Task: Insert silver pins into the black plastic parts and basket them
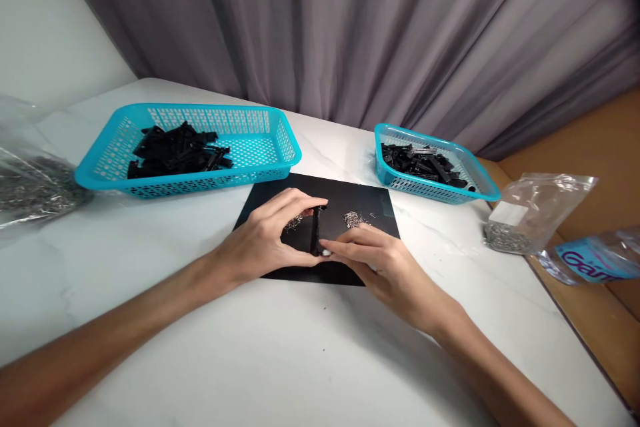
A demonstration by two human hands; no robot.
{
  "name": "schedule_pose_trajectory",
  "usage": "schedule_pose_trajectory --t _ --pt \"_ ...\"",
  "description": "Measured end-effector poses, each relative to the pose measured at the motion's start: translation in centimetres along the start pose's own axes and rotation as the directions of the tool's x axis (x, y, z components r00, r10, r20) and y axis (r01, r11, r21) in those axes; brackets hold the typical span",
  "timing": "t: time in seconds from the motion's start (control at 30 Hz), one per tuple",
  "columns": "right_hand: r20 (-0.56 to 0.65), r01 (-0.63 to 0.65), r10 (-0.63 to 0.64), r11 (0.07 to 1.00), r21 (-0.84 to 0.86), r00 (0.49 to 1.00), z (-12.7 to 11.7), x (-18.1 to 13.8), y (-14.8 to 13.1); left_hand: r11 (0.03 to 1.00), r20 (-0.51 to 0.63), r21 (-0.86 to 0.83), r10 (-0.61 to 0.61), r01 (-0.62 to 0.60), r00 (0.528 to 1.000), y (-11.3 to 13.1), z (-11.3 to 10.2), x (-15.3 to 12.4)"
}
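Note:
My left hand (273, 233) pinches a slim black plastic piece (316, 230) and holds it upright over a black mat (370, 203) on the white table. My right hand (377, 260) has its fingers together, and their tips press against the lower end of that same piece. Two small heaps of tiny metal parts lie on the mat: one (293, 222) under my left fingers, the other (353, 218) just beyond my right fingers.
A big turquoise basket (250, 147) with black plastic pieces stands at the back left, a smaller one (400, 180) at the back right. Clear bags of metal parts lie far left (30, 180) and right (530, 213). Grey curtain behind; table edge at right.

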State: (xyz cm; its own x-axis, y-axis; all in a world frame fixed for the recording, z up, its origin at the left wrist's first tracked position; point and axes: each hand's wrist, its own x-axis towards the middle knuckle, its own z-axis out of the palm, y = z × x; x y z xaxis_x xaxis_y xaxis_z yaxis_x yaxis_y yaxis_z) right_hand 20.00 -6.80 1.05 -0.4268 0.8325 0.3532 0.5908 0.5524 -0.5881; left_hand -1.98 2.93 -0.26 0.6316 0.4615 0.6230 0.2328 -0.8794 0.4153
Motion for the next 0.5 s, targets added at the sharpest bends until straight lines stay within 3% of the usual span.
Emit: schedule_pose_trajectory --t 0.5 --pt "-0.056 0.052 -0.052 0.999 -0.002 0.997 1.4 -0.4 0.6 0.999 -0.016 -0.034 -0.024 0.023 1.000 0.2 0.3 -0.2"
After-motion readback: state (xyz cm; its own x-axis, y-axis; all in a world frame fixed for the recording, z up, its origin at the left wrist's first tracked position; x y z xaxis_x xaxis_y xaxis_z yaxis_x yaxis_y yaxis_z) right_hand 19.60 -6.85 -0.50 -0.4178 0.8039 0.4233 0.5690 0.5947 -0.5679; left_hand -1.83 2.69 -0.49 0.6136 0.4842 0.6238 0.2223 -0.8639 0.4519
